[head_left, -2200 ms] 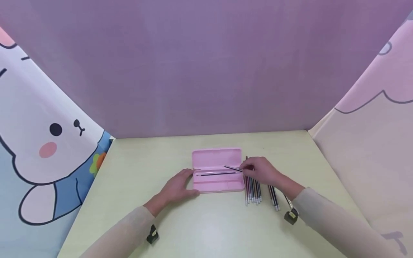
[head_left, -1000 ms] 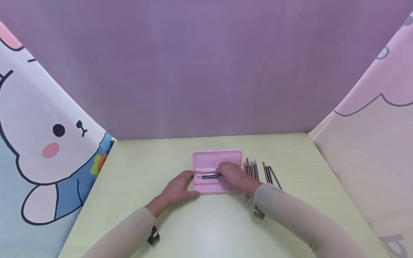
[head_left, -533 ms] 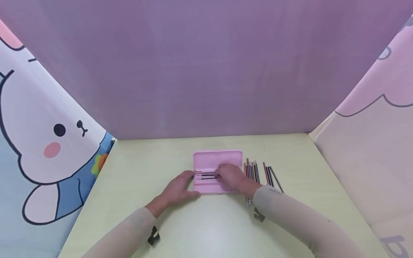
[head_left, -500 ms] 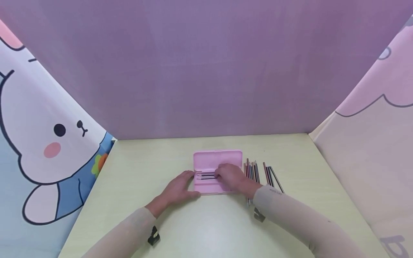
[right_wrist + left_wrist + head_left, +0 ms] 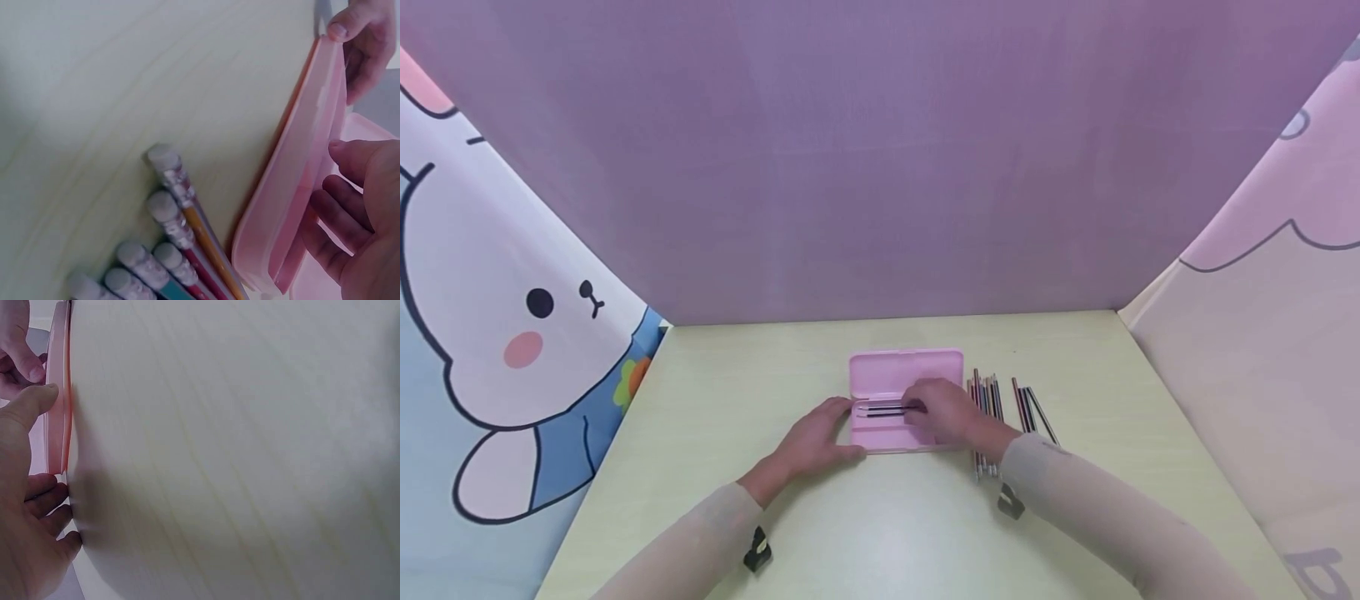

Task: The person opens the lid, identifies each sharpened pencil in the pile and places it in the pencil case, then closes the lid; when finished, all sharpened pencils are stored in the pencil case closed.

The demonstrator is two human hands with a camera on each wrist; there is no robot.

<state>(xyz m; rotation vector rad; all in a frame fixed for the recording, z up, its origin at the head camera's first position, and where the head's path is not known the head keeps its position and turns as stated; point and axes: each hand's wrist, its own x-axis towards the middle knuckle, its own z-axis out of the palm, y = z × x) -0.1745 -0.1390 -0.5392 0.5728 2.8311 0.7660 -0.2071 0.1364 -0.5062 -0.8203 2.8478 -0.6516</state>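
A pink pencil case (image 5: 891, 438) lies with its lid (image 5: 880, 373) raised at the back. My left hand (image 5: 808, 437) holds its left end, thumb along the front wall and fingers round the end. Inside the rear compartment, dark pencils (image 5: 883, 411) lie lengthwise, their right parts hidden by my right hand (image 5: 946, 410). That hand is over the right half of the case. In the right wrist view its thumb (image 5: 356, 156) stands apart from the loosely bent fingers (image 5: 340, 212), and no pencil shows between them.
Right of the case lies a row of several pencils (image 5: 987, 400) with white erasers toward me. A smaller group of pencils (image 5: 1024, 408) lies farther right, partly behind my sleeve. A purple panel (image 5: 887, 167) rises behind the table (image 5: 760, 358).
My right hand has carried a pencil from beside the case's right end into the rear compartment. It has since shifted slightly right, its fingers off the pencil. My left hand has stayed put.
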